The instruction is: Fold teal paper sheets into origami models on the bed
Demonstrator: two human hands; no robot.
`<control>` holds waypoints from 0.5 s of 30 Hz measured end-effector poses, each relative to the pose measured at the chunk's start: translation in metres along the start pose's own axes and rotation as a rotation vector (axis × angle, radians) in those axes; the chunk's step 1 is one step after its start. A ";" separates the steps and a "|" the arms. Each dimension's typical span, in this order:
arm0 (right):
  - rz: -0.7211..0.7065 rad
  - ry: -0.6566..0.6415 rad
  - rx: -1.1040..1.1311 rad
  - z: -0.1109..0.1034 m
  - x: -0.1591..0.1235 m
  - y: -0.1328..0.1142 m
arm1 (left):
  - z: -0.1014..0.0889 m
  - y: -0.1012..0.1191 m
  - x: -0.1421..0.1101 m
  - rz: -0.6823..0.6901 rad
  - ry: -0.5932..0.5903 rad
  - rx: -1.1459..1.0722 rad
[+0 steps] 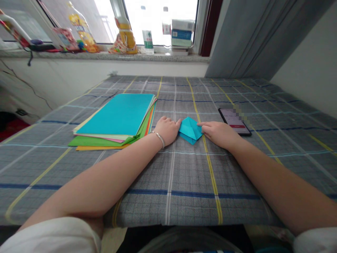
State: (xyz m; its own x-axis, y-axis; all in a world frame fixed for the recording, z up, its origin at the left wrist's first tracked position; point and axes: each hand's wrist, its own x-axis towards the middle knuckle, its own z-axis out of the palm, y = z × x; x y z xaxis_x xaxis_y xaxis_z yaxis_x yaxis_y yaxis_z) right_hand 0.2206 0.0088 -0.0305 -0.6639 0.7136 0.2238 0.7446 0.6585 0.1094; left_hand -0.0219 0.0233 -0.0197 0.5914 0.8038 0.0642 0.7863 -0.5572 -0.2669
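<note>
The folded blue paper (190,130) lies on the checked cloth (147,203) between the two hands, a raised point at its middle. The left hand (166,130) (the one with a silver bangle (160,140) at its wrist) touches the paper's left corner with its fingertips; whether they pinch it, I cannot tell. The right hand (217,133) rests its fingers on the right corner, and a pinch cannot be made out there either. Left of the left hand is a stack of coloured sheets (118,114), blue on top. A phone (234,121) lies just beyond the right hand.
</note>
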 end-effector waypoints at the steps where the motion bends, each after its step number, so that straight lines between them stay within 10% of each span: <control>1: -0.009 -0.004 0.008 0.000 0.000 0.000 | -0.001 0.001 0.000 -0.003 -0.009 -0.010; 15: -0.049 -0.032 0.041 -0.003 0.004 -0.002 | 0.009 -0.003 0.006 -0.077 0.186 -0.377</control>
State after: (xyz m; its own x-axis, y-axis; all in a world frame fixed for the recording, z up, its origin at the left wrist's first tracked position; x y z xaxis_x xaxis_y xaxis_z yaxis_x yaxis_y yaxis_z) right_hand 0.2165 0.0091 -0.0272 -0.7015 0.6874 0.1879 0.7085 0.7012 0.0798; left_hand -0.0224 0.0318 -0.0270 0.5235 0.8139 0.2521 0.8192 -0.5621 0.1138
